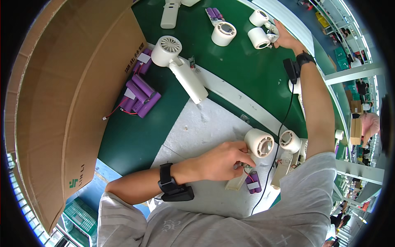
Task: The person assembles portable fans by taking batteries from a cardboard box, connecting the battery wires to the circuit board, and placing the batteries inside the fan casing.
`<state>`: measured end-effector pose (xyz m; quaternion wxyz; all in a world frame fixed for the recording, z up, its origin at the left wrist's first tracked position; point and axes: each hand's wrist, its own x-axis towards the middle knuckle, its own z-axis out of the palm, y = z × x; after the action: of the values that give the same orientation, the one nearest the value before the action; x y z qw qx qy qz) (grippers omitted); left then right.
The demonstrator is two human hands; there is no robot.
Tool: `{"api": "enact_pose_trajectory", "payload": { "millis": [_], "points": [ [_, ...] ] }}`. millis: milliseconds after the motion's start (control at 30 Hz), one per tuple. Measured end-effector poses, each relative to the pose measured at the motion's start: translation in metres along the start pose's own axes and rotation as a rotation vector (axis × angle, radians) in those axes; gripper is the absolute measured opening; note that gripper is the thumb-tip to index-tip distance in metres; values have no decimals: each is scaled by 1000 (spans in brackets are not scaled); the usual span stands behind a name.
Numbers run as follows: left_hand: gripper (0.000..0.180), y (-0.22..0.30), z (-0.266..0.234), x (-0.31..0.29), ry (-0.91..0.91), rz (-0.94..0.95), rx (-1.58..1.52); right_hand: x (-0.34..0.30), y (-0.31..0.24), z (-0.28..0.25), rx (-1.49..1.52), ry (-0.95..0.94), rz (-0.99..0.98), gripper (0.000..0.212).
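Note:
My left hand [224, 161] is closed at the neck of a white handheld fan [260, 143], whose handle lies opened. Red wires and a purple battery pack [254, 182] hang beside that handle, above a white foam board [193, 136]. Stretched out to the far right, my right hand [285, 38] has its fingers around the neck end of another white fan [259, 38]. A second fan head [259, 18] sits just behind it. The tips of my right fingers are partly hidden by the white parts.
A tall cardboard box [82, 94] walls off the left. Purple battery packs [142, 96] lie near it, beside a whole white fan [166, 50]. More fan parts [224, 33] rest on the green table. A black cable [270, 173] runs from my right wrist past the opened fans.

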<state>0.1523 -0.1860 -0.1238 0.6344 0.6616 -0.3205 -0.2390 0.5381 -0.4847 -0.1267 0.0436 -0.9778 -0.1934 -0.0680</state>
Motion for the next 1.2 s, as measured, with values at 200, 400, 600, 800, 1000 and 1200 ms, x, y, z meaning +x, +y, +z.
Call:
{"api": "enact_pose_trajectory", "payload": {
  "millis": [200, 400, 600, 800, 1000, 1200],
  "points": [
    [34, -7, 0, -2, 22, 57, 38, 6, -19, -18, 290, -418, 129, 98],
    [33, -9, 0, -2, 2, 89, 49, -57, -48, -26, 289, -220, 201, 77],
    [34, -15, 3, -3, -8, 129, 94, -120, -60, -52, 756, -283, 500, 65],
    [32, -17, 3, 1, -15, 172, 156, -176, -117, -109, 970, -163, 238, 66],
    [31, -14, -1, 0, -36, 122, 139, -180, -275, -130, 1052, -587, -20, 61],
    [35, -31, 15, 3, 146, 266, 94, -186, -386, -97, 699, -536, -516, 59]
  ]
}}
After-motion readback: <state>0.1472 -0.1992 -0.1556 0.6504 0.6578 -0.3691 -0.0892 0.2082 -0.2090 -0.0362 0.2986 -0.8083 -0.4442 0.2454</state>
